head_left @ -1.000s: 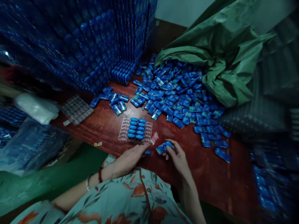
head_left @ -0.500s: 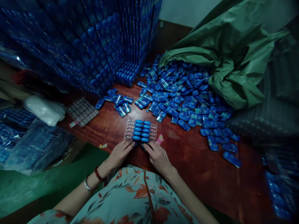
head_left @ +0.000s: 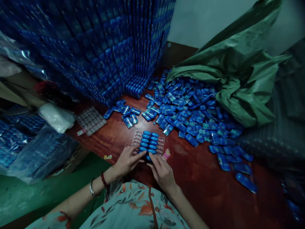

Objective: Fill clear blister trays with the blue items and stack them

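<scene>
A clear plastic tray (head_left: 136,138) with rows of moulded hollows lies on the table in front of me. Two columns of glossy blue oval pieces (head_left: 143,144) fill its middle, while the hollows at both sides hold none. My left hand (head_left: 126,160) is at the tray's near edge, thumb and fingers closed about a blue oval piece in the near row. Beside it, my right hand (head_left: 163,173) has its fingertips closed on another blue piece, mostly hidden beneath them. A pink-and-white scrap (head_left: 166,154) lies by the tray's right corner.
A large heap of loose blue packs (head_left: 181,105) spreads under a green sheet (head_left: 228,73). Tall stacks of filled trays (head_left: 95,54) rise at back left. An unfilled clear tray (head_left: 91,121) and plastic-wrapped packs (head_left: 43,149) are at left. The table (head_left: 202,181) is reddish brown.
The view has shifted, so the scene sits lower and farther right. My hands have moved up over the tray's near row, with fingertips on the blue pieces there.
</scene>
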`<state>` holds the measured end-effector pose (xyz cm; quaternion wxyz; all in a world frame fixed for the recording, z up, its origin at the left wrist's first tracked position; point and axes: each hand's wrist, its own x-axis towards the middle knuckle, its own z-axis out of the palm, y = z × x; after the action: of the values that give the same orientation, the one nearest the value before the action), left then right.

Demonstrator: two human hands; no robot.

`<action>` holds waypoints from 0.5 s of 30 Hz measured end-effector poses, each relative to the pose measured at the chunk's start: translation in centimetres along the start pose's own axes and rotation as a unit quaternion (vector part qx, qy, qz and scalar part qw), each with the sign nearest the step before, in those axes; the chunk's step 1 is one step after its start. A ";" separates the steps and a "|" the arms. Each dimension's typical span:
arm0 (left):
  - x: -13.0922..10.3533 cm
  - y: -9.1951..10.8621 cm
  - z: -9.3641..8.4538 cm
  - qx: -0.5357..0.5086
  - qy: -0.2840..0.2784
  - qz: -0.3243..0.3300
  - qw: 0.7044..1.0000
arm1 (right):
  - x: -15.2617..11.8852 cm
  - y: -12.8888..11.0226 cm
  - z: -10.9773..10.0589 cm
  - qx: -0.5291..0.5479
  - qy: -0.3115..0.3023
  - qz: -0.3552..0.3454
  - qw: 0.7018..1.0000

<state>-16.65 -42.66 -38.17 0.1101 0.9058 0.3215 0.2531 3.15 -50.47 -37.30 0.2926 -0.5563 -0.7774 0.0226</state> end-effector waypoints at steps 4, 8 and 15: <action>3.4 -4.7 0.0 -0.064 0.135 -0.242 0.959 | 2.6 0.8 -1.1 0.005 0.080 0.047 0.996; 7.9 -9.4 0.9 -0.031 0.110 -0.395 0.911 | 12.1 2.6 -0.5 -0.006 -0.049 0.125 0.991; 9.7 -10.8 1.2 -0.114 0.024 -0.410 0.905 | 24.7 3.5 6.1 -0.051 -0.345 0.088 0.933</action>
<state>-15.27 -28.21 -39.30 0.2988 0.6691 0.6359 0.2422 -2.01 -25.67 -33.02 -0.0262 -0.5947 -0.7784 0.1992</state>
